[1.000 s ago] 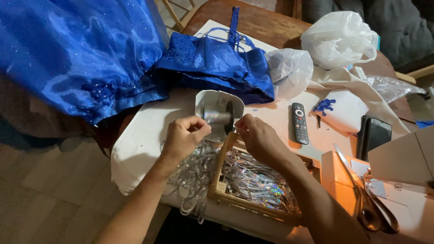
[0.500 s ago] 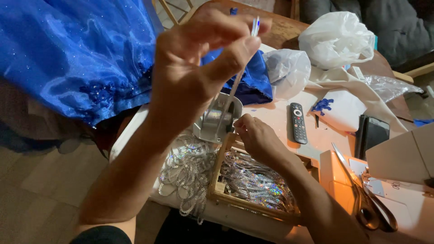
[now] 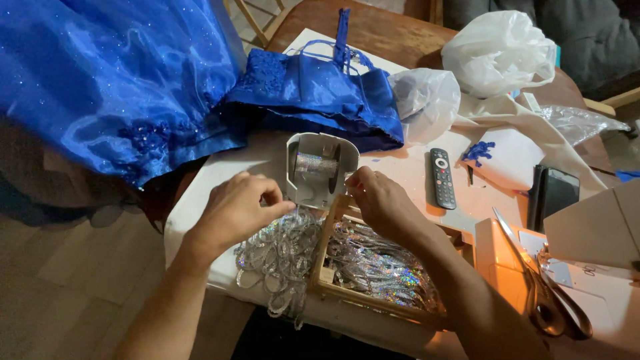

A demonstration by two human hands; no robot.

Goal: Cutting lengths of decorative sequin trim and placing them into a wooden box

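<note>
We pinch our left hand [image 3: 235,208] and right hand [image 3: 377,200] on shiny silver sequin trim [image 3: 283,250], though the grip is hard to see. The trim's white holder with its silver spool [image 3: 320,168] sits between our hands, just past our fingertips. The spool lies sideways, about as near to one hand as the other.

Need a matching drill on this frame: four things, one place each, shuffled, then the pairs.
1 remote control
2 scissors
3 sequin trim
4 blue dress

A hanging off the table's left edge
B under the left hand
C right of the white spool holder
D near right, by the orange box

Pairs: 1-C, 2-D, 3-B, 4-A
</note>
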